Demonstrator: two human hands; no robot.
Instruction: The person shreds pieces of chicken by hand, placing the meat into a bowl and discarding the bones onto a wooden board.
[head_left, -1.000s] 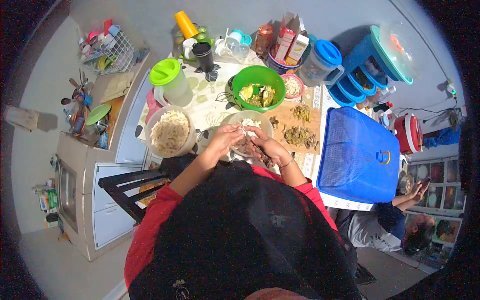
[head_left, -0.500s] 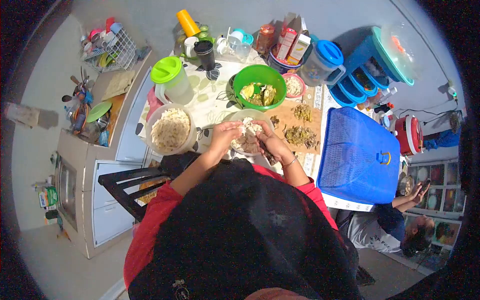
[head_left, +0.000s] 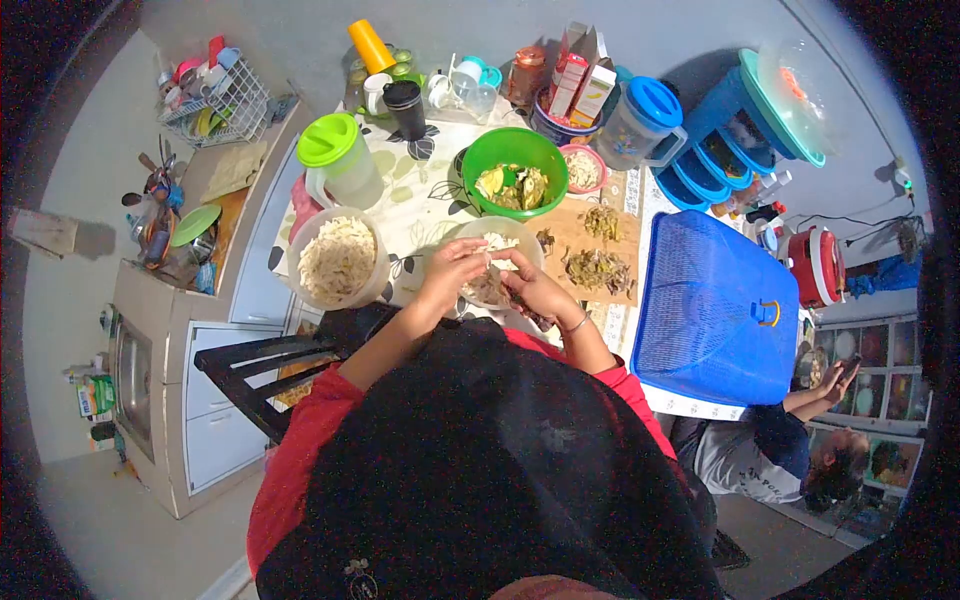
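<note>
My left hand [head_left: 450, 278] and my right hand [head_left: 538, 292] are close together over a pale round bowl [head_left: 527, 236] of whitish shredded food. The left fingers are pinched together at the food; what lies between them is hidden. My right hand is closed around a dark brown piece of food [head_left: 541, 321], which shows below its palm. To the left stands a clear tub [head_left: 382, 275] heaped with pale shreds [head_left: 338, 260]. On the right, a wooden board [head_left: 570, 222] bears small piles of brownish-green scraps [head_left: 598, 270].
Behind the bowl stand a green basin [head_left: 470, 165] with leafy food and a pink-rimmed bowl [head_left: 603, 180]. A green-lidded pitcher [head_left: 345, 175] is at the left, a blue mesh food cover [head_left: 715, 310] at the right. Another person [head_left: 750, 460] sits beyond the cover.
My right hand has turned inward, its fingers now nearer my left fingertips. The brown piece has shifted slightly with it.
</note>
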